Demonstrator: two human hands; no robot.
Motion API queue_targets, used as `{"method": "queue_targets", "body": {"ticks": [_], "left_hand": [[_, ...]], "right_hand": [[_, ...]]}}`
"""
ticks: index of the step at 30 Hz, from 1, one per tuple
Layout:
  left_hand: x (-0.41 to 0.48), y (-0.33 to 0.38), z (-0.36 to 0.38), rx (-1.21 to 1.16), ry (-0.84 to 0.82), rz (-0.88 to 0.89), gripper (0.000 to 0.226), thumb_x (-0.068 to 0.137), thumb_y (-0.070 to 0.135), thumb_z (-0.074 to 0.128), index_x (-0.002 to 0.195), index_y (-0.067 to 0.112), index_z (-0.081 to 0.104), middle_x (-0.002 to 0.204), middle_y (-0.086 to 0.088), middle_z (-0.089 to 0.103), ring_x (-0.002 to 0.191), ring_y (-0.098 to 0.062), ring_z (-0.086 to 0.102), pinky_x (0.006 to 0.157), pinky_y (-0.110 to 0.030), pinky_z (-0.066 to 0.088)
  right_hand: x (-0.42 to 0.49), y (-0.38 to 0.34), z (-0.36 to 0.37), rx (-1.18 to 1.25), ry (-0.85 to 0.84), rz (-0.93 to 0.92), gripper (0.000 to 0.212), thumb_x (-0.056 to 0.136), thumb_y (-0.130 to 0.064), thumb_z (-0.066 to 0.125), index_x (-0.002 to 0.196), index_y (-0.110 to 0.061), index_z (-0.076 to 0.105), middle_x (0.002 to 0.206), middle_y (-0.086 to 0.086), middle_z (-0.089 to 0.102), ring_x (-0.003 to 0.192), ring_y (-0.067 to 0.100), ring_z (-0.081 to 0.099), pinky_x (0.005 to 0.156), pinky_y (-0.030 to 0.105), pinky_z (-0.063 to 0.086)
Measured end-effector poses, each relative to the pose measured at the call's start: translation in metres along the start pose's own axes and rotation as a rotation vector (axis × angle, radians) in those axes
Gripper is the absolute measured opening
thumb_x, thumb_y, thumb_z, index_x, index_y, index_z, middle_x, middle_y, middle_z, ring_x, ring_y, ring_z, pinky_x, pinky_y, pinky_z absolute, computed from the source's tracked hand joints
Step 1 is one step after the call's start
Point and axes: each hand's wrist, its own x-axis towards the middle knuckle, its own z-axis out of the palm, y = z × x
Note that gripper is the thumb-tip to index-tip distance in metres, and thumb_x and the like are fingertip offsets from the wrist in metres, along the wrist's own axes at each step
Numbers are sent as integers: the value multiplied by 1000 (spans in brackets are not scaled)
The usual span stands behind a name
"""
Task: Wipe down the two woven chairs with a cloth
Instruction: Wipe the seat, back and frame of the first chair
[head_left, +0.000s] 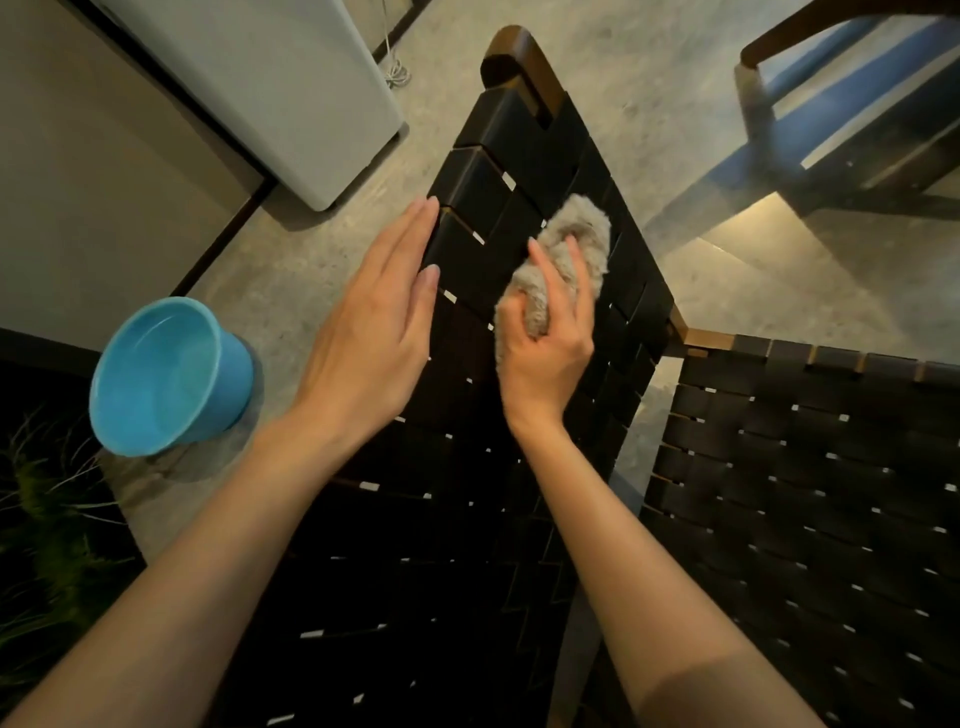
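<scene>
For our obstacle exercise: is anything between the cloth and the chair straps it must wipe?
Nothing visible. The right hand holds the cloth directly on the chair; the left hand lies flat at its left edge, apart from the cloth.

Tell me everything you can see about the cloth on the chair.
The cloth is pale beige and fluffy, like shaggy microfibre, bunched into a long wad. It lies against the black woven straps of the chair in front. The right hand grips its lower part, fingers laid over it, thumb round its side. Nothing else touches it.
</scene>
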Motion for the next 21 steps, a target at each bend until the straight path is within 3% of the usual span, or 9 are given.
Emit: {"method": "queue_targets", "body": {"ticks": [3, 6, 7, 10, 12, 18, 21], "left_hand": [[3, 0, 6, 76, 6, 39, 55, 102, 26, 33, 152, 26, 10, 159, 10, 11, 142, 3, 9, 106, -2, 6], [-1, -2, 10, 150, 14, 60, 58, 101, 30, 31, 152, 29, 4, 159, 13, 4, 142, 4, 5, 106, -6, 3], [-1, -3, 11, 169, 20, 70, 58, 101, 31, 31, 152, 28, 3, 159, 13, 4, 142, 3, 5, 106, -7, 4], [-1, -4, 10, 189, 36, 100, 57, 102, 30, 29, 153, 25, 5, 159, 11, 6, 142, 3, 5, 110, -8, 6], [0, -4, 10, 189, 49, 120, 55, 102, 29, 29, 153, 22, 8, 159, 9, 9, 143, 2, 8, 111, -7, 6], [-1, -4, 10, 186, 69, 125, 54, 103, 26, 31, 152, 22, 10, 159, 7, 11, 143, 1, 8, 108, -2, 4], [0, -2, 10, 169, 74, 114, 55, 103, 25, 32, 152, 23, 10, 159, 8, 11, 141, 3, 7, 108, -2, 3]], "right_hand": [[0, 43, -15, -51, 19, 69, 42, 90, -19, 56, 132, -23, 54, 145, -5, 35, 130, 17, 40, 100, 35, 45], [-2, 86, -31, -116, 54, 175, 42, 92, -16, 54, 133, -26, 53, 148, -2, 35, 125, 5, 36, 89, 2, 36], [-4, 99, -36, -145, 62, 218, 41, 93, -16, 53, 133, -25, 53, 149, -2, 36, 126, 4, 34, 88, -1, 32], [-8, 132, -48, -242, 102, 376, 39, 96, -17, 50, 135, -23, 51, 148, 0, 37, 133, 13, 34, 98, 12, 26], [-9, 146, -55, -283, 150, 505, 37, 98, -19, 48, 135, -20, 51, 145, 4, 42, 133, 18, 38, 97, 12, 22], [-4, 150, -60, -218, 252, 889, 41, 100, -31, 42, 137, -14, 47, 139, 10, 47, 127, 27, 44, 103, 35, 36], [2, 113, -51, -184, 260, 768, 32, 97, -23, 46, 128, -16, 55, 128, 7, 55, 117, 20, 52, 93, 26, 40]]}}
